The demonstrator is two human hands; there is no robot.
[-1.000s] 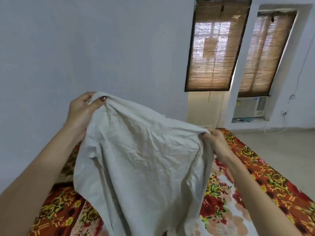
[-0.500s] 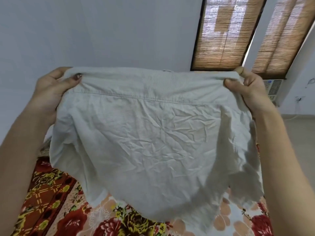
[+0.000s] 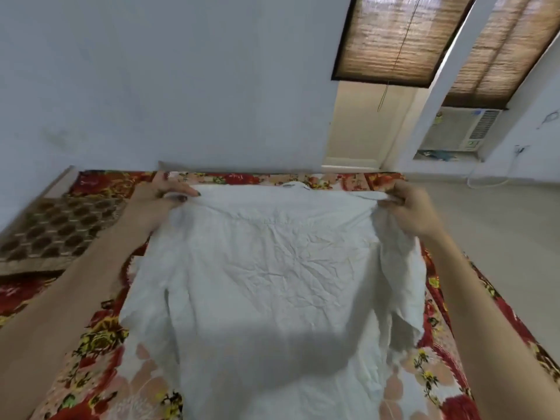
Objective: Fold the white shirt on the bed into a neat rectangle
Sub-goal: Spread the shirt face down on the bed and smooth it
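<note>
- Floral bed (image 3: 91, 353) filled lower frame, blinds upper right.
- Left hand (image 3: 160, 194) and right hand (image 3: 407, 207) each pinched a shoulder of the white shirt (image 3: 272, 283), spreading it flat for folding.

Soft dim daylight through blinds (image 3: 391, 37), motion blur, wide-angle bending at edges, shadow on shirt (image 3: 272, 283)

Pale wall (image 3: 181, 86), bamboo blinds (image 3: 394, 37), air conditioner (image 3: 460, 128).

Two windows covered by brown bamboo blinds (image 3: 391, 40) in a pale wall. A white air conditioner (image 3: 459, 128) sits below the right one. A brown honeycomb-patterned mat (image 3: 51, 231) lies at left.
</note>
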